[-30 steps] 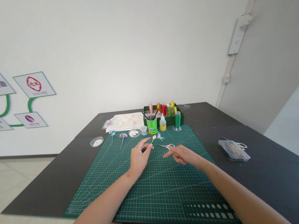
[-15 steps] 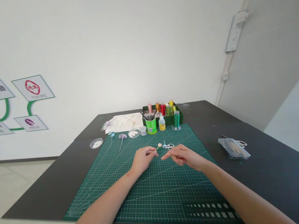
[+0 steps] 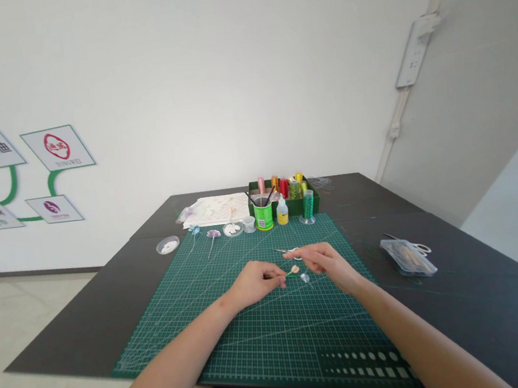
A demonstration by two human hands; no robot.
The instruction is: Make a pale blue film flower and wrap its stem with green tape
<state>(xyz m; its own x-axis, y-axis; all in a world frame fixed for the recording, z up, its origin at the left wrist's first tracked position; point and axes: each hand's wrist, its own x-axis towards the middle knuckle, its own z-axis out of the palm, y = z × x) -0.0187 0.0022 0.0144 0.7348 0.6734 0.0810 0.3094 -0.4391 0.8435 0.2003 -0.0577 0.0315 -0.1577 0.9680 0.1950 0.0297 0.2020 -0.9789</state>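
My left hand [image 3: 260, 280] is closed, thumb and fingers pinching the green stem of a small artificial flower [image 3: 295, 269] with a pale peach head. The flower points right, toward my right hand [image 3: 326, 261]. My right hand has its index finger stretched out to the left and the other fingers loosely curled; I see nothing held in it. Just below the flower head is a small pale bluish-white piece [image 3: 304, 278], too small to name. Behind the right fingertips lie white-handled scissors [image 3: 281, 251], partly covered by that hand. Both hands are over the green cutting mat [image 3: 259, 351].
Along the mat's back stand a green can [image 3: 264, 217] with dark-handled tools, a glue bottle [image 3: 282, 211], a green thread spool [image 3: 308, 207] and a box of spools [image 3: 319, 204]. Finished flowers [image 3: 213, 234] lie left. A clear plastic case [image 3: 408, 257] sits right.
The flower and my left hand have moved right and toward me. The pale piece has dropped from behind the flower to below it. My right hand has shifted slightly, its index finger now over the scissors.
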